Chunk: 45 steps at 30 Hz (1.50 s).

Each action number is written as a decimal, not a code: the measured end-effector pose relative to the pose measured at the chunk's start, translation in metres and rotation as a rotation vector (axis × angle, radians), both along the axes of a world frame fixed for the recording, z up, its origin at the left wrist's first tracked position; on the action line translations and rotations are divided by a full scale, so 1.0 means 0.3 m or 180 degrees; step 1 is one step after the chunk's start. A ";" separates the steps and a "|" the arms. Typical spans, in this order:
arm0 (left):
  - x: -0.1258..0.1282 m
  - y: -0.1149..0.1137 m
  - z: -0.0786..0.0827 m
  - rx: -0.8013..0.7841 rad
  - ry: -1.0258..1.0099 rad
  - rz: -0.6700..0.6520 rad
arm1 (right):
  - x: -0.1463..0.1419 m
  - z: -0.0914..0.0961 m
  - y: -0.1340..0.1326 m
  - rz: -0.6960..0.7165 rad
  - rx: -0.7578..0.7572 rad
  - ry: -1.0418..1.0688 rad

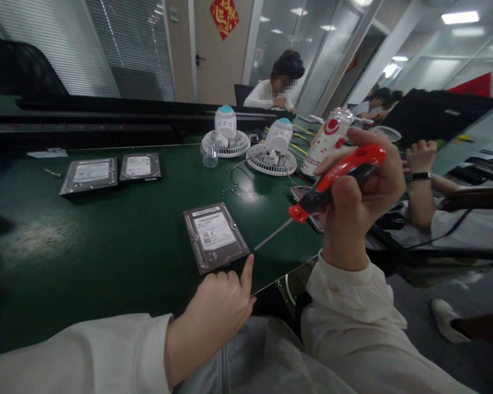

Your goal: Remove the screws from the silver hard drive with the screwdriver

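A hard drive (pixel 213 235) lies label up on the green table in front of me. My left hand (pixel 219 301) is at its near edge, index finger stretched out to the drive's near right corner and the other fingers curled. Nothing shows in that hand; whether its curled fingers touch the drive is hard to see. My right hand (pixel 361 191) is closed around the red and black handle of a screwdriver (pixel 332 180). Its thin shaft slants down to the left, and the tip is close to the left index fingertip and the drive's corner.
Several small screws (pixel 230 190) lie beyond the drive. Two more hard drives (pixel 91 172) rest at the left. Farther back are two white fans (pixel 271 158), a clear cup (pixel 209 156) and a red-and-white bottle (pixel 327 141). A phone (pixel 299 192) lies partly behind the screwdriver. Other people sit nearby.
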<state>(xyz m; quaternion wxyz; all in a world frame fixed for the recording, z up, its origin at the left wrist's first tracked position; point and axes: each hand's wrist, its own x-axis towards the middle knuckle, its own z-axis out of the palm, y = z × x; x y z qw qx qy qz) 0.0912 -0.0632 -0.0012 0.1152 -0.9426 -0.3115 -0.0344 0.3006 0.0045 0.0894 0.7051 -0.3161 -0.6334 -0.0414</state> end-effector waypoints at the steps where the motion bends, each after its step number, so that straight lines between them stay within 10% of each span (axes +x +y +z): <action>1: 0.000 0.001 -0.001 0.0003 -0.0002 -0.0010 | -0.005 -0.002 -0.006 -0.0066 -0.0022 -0.0025; 16: 0.004 0.008 0.002 0.0009 0.0079 -0.0017 | -0.018 -0.022 -0.011 -0.0453 -0.0773 -0.0502; 24: 0.005 0.011 -0.013 -0.0100 0.0095 -0.0040 | -0.010 -0.031 0.047 -0.0068 -0.0090 -0.0783; 45: 0.008 0.011 0.000 -0.0189 0.0182 -0.0033 | -0.046 0.118 -0.030 0.0055 -0.0592 -0.1661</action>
